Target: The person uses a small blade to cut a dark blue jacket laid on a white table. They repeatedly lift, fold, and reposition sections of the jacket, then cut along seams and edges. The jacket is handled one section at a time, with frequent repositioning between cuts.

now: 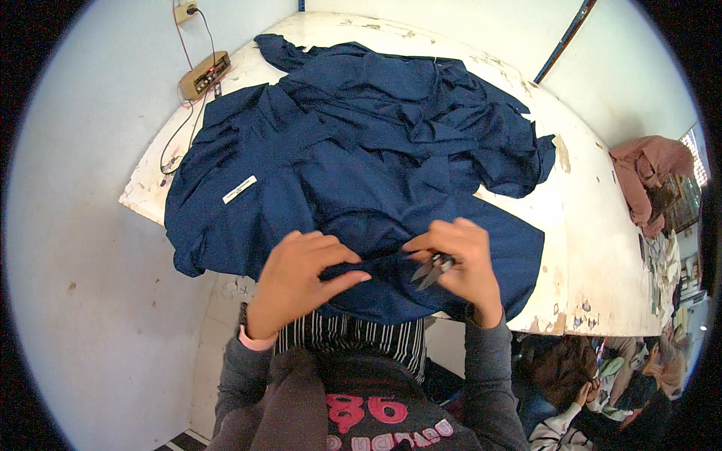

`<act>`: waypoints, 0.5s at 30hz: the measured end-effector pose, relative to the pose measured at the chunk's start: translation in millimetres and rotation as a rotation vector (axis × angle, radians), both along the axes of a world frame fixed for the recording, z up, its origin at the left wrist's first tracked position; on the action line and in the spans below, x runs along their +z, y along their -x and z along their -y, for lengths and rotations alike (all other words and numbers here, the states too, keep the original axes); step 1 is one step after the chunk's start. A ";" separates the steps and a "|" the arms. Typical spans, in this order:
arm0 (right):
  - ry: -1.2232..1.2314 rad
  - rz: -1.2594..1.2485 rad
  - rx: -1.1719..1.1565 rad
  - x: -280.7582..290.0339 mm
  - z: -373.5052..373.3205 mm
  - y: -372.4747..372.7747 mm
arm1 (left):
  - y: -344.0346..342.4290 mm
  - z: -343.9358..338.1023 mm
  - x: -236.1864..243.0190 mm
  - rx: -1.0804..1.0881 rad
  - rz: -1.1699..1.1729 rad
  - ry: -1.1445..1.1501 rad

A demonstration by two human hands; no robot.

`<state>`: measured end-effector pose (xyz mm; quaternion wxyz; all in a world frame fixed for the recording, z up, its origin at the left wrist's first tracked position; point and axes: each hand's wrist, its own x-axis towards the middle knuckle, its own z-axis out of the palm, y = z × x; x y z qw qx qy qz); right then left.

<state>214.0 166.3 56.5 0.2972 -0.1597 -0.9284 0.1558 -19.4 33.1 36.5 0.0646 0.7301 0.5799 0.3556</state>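
Observation:
A large navy blue garment [361,173] lies rumpled across the table, its near edge hanging over the front towards my lap. My left hand [304,274] pinches a fold of the cloth near that edge between thumb and fingers. Opposite it, my right hand [460,263] has small thread snips [432,272] tucked in the palm, blades pointing down and to the left. The thumb and index finger of that hand also meet at the cloth, but whether they grip it is hard to see. A white label strip [240,189] rests on the garment at the left.
The worn white table [594,248] shows peeling patches. At its far left sits a brown box-shaped device [204,75] with a cable to a wall socket [185,12]. A person in a brownish-pink covering [650,173] is beyond the right edge; more people sit at the lower right.

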 end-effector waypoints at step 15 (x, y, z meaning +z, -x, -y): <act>-0.628 -0.261 -0.317 -18.2 -5.8 -25.3 | 60.2 23.4 -13.4 0.232 -0.356 -0.663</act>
